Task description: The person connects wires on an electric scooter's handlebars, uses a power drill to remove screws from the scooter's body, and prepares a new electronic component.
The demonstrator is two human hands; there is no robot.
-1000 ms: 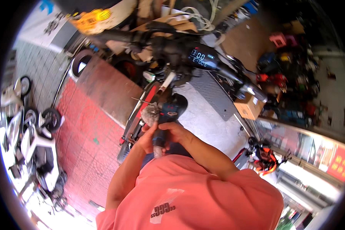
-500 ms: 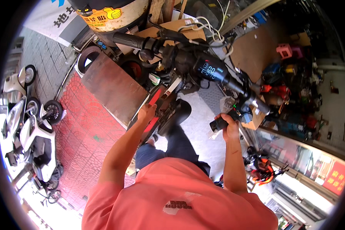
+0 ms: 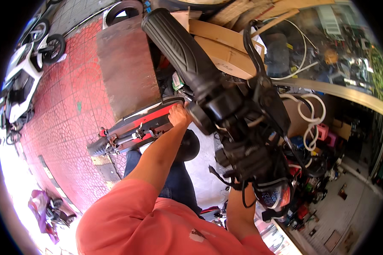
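A large black handlebar (image 3: 174, 51) with a ribbed grip, cables and a display (image 3: 274, 195) fills the middle and right of the head view. My left hand (image 3: 179, 114) is closed on the upper end of the scooter's black-and-red body (image 3: 149, 115), left of the handlebar. My right forearm (image 3: 238, 212) rises from the lower edge behind the handlebar controls, which hide my right hand and anything in it. A rusty metal plate (image 3: 123, 68) lies beside the red-striped body.
White scooters (image 3: 23, 85) stand on red paving (image 3: 68, 140) at the left. A tyre (image 3: 123, 12) and cardboard (image 3: 225, 55) are at the top. A glass case (image 3: 327, 51), loose white cable (image 3: 310, 127) and cluttered tools are at the right.
The view has swung and moved close over the handlebar, which now looms large. The power tool, earlier seen in my hands, then in my right hand alone, is now out of sight.
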